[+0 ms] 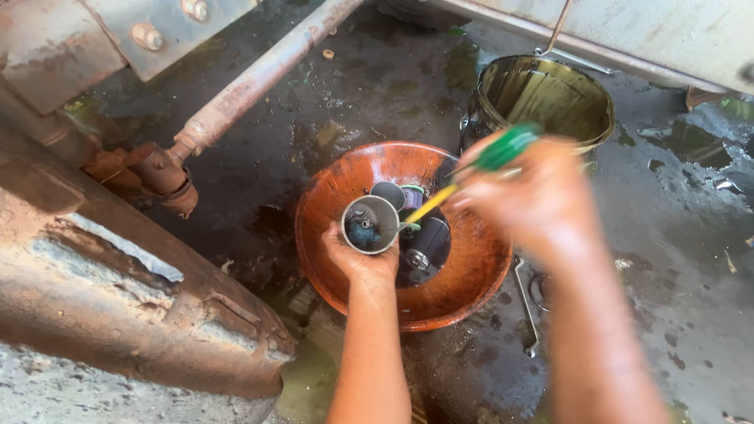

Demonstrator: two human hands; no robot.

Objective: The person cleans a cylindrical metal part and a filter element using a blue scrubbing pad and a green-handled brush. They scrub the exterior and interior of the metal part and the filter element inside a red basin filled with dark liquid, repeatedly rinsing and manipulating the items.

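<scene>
Head view shows the left hand (pixel 360 259) clamped round a grey metal cup (pixel 370 224) over the orange bowl (pixel 463 275), while the right hand (pixel 534 196), closed on a green-handled screwdriver (pixel 471 177), slants its tip down-left to the cup's rim.

My left hand (pixel 363 263) holds a grey metal cup (pixel 371 224), mouth up (grimy inside). My right hand (pixel 534 196) angles a green-handled brush (pixel 471 174) into it.

Both hands closed: left (pixel 363 259) curled low, palm-up; right (pixel 534 196) raised, blurred.
</scene>
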